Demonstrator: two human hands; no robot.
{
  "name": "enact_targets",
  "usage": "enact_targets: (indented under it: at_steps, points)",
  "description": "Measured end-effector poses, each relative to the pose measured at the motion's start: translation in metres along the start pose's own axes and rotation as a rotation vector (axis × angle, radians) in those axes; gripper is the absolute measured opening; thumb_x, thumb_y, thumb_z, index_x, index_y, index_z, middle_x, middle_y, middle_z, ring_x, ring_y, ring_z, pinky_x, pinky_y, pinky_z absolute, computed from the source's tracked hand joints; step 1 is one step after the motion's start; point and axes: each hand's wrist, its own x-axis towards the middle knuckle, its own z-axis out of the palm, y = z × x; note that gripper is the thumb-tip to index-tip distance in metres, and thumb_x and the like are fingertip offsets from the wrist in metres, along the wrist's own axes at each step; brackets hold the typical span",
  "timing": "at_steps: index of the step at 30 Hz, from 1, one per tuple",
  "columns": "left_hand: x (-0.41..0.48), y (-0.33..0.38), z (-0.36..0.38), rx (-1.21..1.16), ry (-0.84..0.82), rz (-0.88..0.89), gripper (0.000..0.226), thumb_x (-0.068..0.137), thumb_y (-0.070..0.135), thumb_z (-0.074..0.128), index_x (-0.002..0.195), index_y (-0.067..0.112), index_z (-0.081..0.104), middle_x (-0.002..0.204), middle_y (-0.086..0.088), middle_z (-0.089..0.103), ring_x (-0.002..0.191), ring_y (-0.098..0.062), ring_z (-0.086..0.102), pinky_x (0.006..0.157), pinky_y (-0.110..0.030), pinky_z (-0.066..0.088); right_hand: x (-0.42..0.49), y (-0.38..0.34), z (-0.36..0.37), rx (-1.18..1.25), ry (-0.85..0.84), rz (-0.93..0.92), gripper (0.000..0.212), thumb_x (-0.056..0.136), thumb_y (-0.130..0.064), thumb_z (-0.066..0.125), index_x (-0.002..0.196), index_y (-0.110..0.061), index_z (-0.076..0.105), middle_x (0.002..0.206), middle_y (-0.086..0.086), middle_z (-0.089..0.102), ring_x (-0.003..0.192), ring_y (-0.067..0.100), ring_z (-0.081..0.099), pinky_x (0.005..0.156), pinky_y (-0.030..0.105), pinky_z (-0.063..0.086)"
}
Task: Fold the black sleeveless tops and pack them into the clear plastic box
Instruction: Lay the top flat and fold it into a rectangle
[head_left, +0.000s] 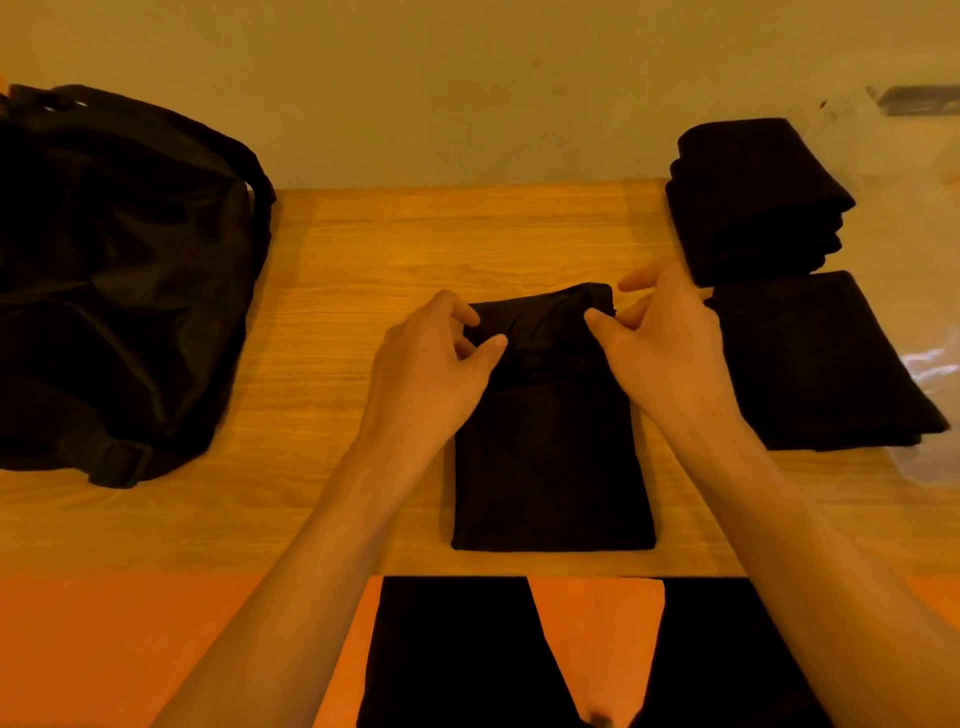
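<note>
The person's black trousers (447, 649) fill the near edge, below the wooden table (363, 249). A large black bag (114, 270) slumps at the left, clear of the working space. At the right a tall stack (748, 202) and a flat pile (810, 364) of folded tops sit against clear plastic (924, 374), probably staged for packing; whether that is the box I cannot tell. The black top (550, 457) lies at the centre as a narrow strip. The left hand (431, 374) and right hand (665, 353) each pinch a raised far corner, apparently to fold it over. No writing is legible.
</note>
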Motion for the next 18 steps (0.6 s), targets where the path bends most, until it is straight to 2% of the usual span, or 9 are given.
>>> enact_targets:
  at_steps: [3,5,7,8,10,12,15,18]
  points:
    - [0.002,-0.006,0.002,-0.026,-0.001,-0.003,0.032,0.089,0.040,0.075,0.114,0.026,0.061,0.091,0.013,0.059,0.081,-0.002,0.058,0.064,-0.020,0.044,0.000,0.006,-0.001,0.018,-0.018,0.045,0.035,0.094,-0.032,0.070,0.122,-0.025,0.050,0.084,-0.002,0.067,0.075,0.003,0.063,0.053,0.012,0.038]
    - [0.001,-0.008,0.004,-0.007,-0.024,0.075,0.037,0.082,0.040,0.081,0.112,0.031,0.062,0.100,0.015,0.050,0.092,-0.004,0.052,0.071,-0.016,0.041,0.000,0.009,0.000,0.083,-0.013,0.068,0.030,0.095,-0.028,0.069,0.119,-0.026,0.050,0.084,-0.002,0.069,0.075,-0.002,0.065,0.054,0.010,0.041]
    - [0.001,-0.009,0.006,0.022,-0.050,0.156,0.030,0.079,0.035,0.084,0.102,0.035,0.065,0.100,0.018,0.043,0.101,-0.007,0.048,0.077,-0.012,0.037,0.000,0.011,0.001,0.159,-0.013,0.087,0.028,0.096,-0.021,0.068,0.117,-0.026,0.052,0.081,-0.003,0.070,0.073,-0.010,0.064,0.058,0.007,0.042]
    - [0.000,-0.010,0.006,0.033,-0.043,0.179,0.024,0.081,0.032,0.084,0.096,0.035,0.066,0.098,0.020,0.042,0.103,-0.008,0.048,0.078,-0.011,0.037,-0.001,0.012,0.000,0.202,-0.016,0.103,0.028,0.095,-0.020,0.069,0.118,-0.025,0.053,0.078,-0.003,0.071,0.070,-0.009,0.064,0.062,0.010,0.043]
    - [-0.001,-0.013,0.006,0.034,-0.013,0.215,0.015,0.084,0.027,0.081,0.089,0.033,0.068,0.097,0.020,0.044,0.105,-0.009,0.049,0.081,-0.010,0.037,-0.003,0.014,-0.003,0.294,-0.024,0.149,0.030,0.093,-0.018,0.070,0.118,-0.025,0.055,0.076,-0.005,0.073,0.065,-0.004,0.063,0.069,0.024,0.046]
    - [-0.001,-0.017,0.004,0.029,-0.010,0.240,0.013,0.083,0.024,0.082,0.087,0.029,0.071,0.097,0.019,0.046,0.104,-0.008,0.051,0.085,-0.010,0.037,-0.006,0.017,-0.007,0.346,-0.059,0.191,0.032,0.091,-0.016,0.070,0.118,-0.025,0.055,0.072,-0.004,0.072,0.061,-0.002,0.061,0.070,0.028,0.045]
    - [-0.001,-0.023,-0.002,0.057,-0.062,0.284,0.014,0.080,0.023,0.084,0.084,0.030,0.072,0.099,0.019,0.049,0.108,-0.010,0.053,0.091,-0.015,0.039,-0.008,0.021,-0.009,0.308,-0.158,0.215,0.032,0.091,-0.013,0.068,0.118,-0.022,0.053,0.064,-0.003,0.070,0.051,-0.001,0.055,0.062,0.025,0.040]
    - [0.002,-0.022,-0.008,0.060,-0.131,0.293,0.008,0.082,0.037,0.078,0.081,0.030,0.073,0.103,0.016,0.052,0.111,-0.009,0.052,0.094,-0.020,0.041,-0.006,0.022,-0.010,0.134,-0.232,0.175,0.033,0.092,-0.014,0.067,0.119,-0.022,0.050,0.064,-0.003,0.071,0.058,-0.002,0.060,0.063,0.023,0.039]
